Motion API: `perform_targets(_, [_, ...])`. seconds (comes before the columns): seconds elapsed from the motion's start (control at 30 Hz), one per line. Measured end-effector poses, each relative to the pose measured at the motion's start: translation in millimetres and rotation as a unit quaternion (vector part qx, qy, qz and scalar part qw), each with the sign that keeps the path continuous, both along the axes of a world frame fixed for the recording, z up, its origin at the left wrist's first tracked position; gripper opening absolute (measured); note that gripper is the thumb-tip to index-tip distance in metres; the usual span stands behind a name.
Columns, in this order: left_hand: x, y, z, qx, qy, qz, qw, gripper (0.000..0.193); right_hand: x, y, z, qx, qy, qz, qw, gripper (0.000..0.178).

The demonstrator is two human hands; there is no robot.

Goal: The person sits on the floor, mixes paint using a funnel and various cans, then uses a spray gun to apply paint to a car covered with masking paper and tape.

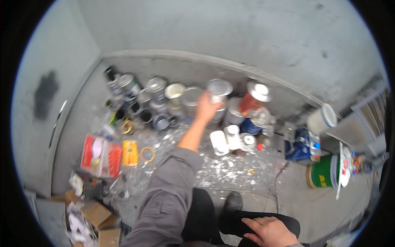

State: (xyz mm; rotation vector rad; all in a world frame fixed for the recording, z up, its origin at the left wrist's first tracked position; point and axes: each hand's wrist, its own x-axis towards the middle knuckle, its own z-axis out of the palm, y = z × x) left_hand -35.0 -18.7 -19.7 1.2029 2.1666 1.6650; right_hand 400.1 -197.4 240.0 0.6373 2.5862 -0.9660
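Observation:
My left hand [205, 108] reaches forward to the row of cans by the wall. Its fingers are round the side of a small can with a grey lid [219, 87], which seems to sit above another can; motion blur hides the exact grip. Beside it on the left stands a can with a pale round lid [192, 96]. To the right are a grey can [234, 107] and a red can with a silvery lid [252, 101]. My right hand [269, 230] lies on my right knee, fingers loosely stretched, holding nothing.
White plastic bottles [232, 138] stand before the cans. Rolls of tape [147, 154], a yellow packet [130, 153] and a red box [101, 156] lie leftward. An open carton [96, 214] is near left; a green drum [324, 171] lies right. Paint spots the floor.

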Motion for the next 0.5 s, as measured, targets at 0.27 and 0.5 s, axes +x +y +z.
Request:
perform_targets(0.27, [-13, -159, 13, -0.187, 0.114, -0.06, 0.974, 0.022, -92, 15, -31, 0.006, 0.064, 0.275, 0.959, 0.05])
perform_targets(0.5, [-165, -422, -8, -0.45, 0.11, 0.205, 0.862, 0.031, -169, 35, -106, 0.019, 0.024, 0.378, 0.925, 0.048])
